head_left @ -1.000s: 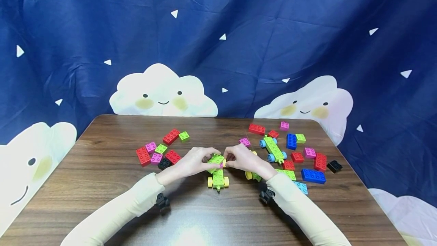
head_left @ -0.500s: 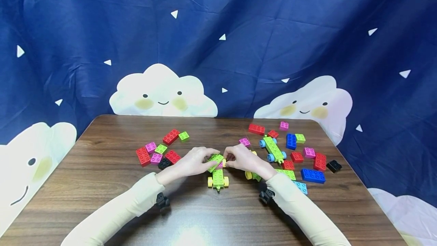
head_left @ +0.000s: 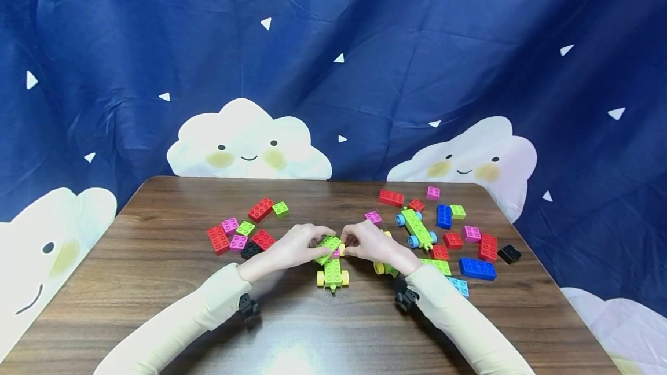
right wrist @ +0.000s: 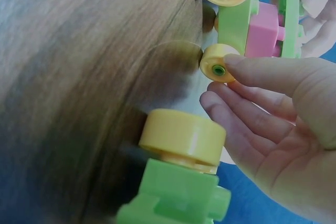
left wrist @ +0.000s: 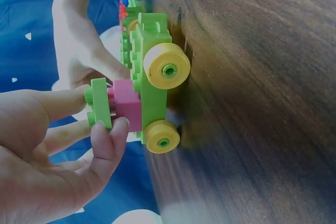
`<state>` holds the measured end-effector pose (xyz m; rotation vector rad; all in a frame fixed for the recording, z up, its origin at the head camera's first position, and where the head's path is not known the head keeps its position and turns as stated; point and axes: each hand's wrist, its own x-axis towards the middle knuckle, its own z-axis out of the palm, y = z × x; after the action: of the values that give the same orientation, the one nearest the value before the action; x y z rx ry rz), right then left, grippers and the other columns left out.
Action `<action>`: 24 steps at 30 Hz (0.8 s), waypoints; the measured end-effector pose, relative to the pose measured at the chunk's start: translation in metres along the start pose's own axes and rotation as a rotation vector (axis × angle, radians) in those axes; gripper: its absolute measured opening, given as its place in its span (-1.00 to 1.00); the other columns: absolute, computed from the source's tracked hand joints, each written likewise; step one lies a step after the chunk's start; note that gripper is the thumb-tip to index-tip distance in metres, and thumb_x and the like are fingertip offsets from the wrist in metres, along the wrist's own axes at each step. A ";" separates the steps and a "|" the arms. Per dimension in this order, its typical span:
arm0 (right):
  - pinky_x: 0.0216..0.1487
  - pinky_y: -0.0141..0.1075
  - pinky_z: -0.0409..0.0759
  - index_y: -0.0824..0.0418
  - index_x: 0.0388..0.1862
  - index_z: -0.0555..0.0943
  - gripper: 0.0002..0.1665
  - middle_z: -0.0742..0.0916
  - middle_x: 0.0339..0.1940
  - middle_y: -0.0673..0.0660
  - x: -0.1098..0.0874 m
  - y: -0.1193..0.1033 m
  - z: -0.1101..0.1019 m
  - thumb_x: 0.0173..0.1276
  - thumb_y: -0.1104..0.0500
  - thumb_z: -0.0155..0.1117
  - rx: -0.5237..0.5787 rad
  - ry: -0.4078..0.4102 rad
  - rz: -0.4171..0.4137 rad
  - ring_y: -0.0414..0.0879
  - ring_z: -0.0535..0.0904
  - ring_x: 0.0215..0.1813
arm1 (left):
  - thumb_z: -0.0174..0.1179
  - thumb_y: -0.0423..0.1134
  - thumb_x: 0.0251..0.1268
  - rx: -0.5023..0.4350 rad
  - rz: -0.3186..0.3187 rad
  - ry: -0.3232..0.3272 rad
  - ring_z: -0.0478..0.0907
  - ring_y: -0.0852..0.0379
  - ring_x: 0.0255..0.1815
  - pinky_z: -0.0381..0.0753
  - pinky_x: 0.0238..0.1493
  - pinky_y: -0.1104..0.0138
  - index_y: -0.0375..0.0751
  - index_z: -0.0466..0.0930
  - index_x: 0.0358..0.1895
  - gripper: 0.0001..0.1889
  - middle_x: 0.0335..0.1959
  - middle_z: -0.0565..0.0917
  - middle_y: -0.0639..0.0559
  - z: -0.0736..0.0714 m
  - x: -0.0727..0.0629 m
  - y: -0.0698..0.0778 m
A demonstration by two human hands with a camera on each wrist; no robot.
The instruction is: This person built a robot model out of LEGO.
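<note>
My left hand [head_left: 298, 246] pinches a thin lime-green building brick [left wrist: 101, 104] between thumb and fingers. The brick lies just over a pink brick [left wrist: 127, 106], whose studs show in the narrow gap between them. The pink one is seated on a lime-green car base [left wrist: 155, 98] with yellow wheels, standing on the table. My right hand [head_left: 371, 242] is at the far end of this car, its thumb and fingertips pinching a yellow wheel [right wrist: 216, 65]. In the head view the fingers partly cover the far wheels.
A second yellow-wheeled car base [right wrist: 176, 190] stands right beside my right hand, partly under the wrist. Beyond it is a green base with blue wheels [head_left: 417, 228]. Loose bricks lie left, such as a red brick [head_left: 218, 239], and right, such as a blue brick [head_left: 477, 268].
The thin green brick has tilted slightly in the left hand's fingers. Both hands and the car have stayed in nearly the same place.
</note>
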<state>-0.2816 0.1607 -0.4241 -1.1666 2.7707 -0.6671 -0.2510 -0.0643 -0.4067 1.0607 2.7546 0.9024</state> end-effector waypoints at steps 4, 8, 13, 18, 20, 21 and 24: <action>-0.27 -0.48 0.62 0.24 -0.31 0.65 -0.89 0.79 -0.36 0.12 0.000 0.000 0.000 0.22 0.28 0.43 -0.003 -0.002 -0.003 -0.26 0.65 -0.35 | 0.29 -0.17 0.32 -0.010 0.003 -0.006 0.15 0.35 -0.60 0.14 -0.51 0.51 -0.26 0.61 0.17 -0.60 -0.64 0.31 0.18 -0.001 0.000 0.000; -0.27 -0.49 0.62 0.25 -0.30 0.65 -0.88 0.79 -0.35 0.12 0.000 -0.001 -0.001 0.22 0.27 0.44 -0.002 -0.005 0.002 -0.25 0.66 -0.35 | 0.27 -0.19 0.34 -0.030 0.000 -0.025 0.17 0.36 -0.60 0.16 -0.51 0.52 -0.26 0.59 0.19 -0.59 -0.63 0.31 0.18 -0.003 0.000 0.000; -0.27 -0.47 0.63 0.25 -0.31 0.65 -0.88 0.79 -0.37 0.10 0.001 0.000 0.000 0.21 0.28 0.44 -0.001 0.002 -0.003 -0.26 0.65 -0.35 | 0.25 -0.21 0.35 -0.028 -0.018 -0.058 0.38 0.34 -0.51 0.35 -0.44 0.51 -0.28 0.56 0.23 -0.58 -0.52 0.56 0.06 -0.006 0.000 -0.001; -0.28 -0.51 0.60 0.25 -0.33 0.65 -0.89 0.78 -0.39 0.08 0.001 0.000 0.001 0.20 0.28 0.44 0.000 0.006 0.000 -0.27 0.66 -0.35 | 0.25 -0.25 0.33 -0.028 -0.038 -0.090 0.69 0.13 -0.20 0.65 -0.18 0.36 -0.30 0.53 0.25 -0.56 -0.18 0.75 -0.13 -0.009 -0.001 0.000; -0.28 -0.51 0.60 0.25 -0.33 0.65 -0.89 0.78 -0.39 0.08 0.000 0.000 0.001 0.20 0.29 0.44 0.003 0.004 0.006 -0.27 0.66 -0.35 | 0.25 -0.25 0.33 -0.044 -0.050 -0.099 0.71 0.06 -0.15 0.68 -0.13 0.32 -0.29 0.53 0.26 -0.55 -0.15 0.75 -0.16 -0.010 -0.002 0.000; -0.28 -0.51 0.60 0.25 -0.33 0.65 -0.89 0.78 -0.39 0.09 0.000 0.000 0.001 0.20 0.29 0.44 0.004 0.003 0.010 -0.27 0.66 -0.35 | 0.26 -0.26 0.33 -0.053 -0.054 -0.100 0.72 0.04 -0.15 0.69 -0.13 0.31 -0.28 0.53 0.26 -0.55 -0.15 0.75 -0.16 -0.010 -0.002 0.000; -0.27 -0.49 0.61 0.24 -0.33 0.65 -0.88 0.78 -0.38 0.10 0.000 0.000 0.001 0.20 0.28 0.44 0.006 0.003 0.015 -0.26 0.66 -0.35 | 0.27 -0.27 0.31 -0.083 -0.063 -0.101 0.71 0.03 -0.15 0.69 -0.14 0.31 -0.29 0.52 0.25 -0.55 -0.18 0.75 -0.15 -0.010 -0.003 -0.001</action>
<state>-0.2815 0.1600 -0.4250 -1.1442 2.7753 -0.6762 -0.2516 -0.0714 -0.3995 0.9726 2.6287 0.9186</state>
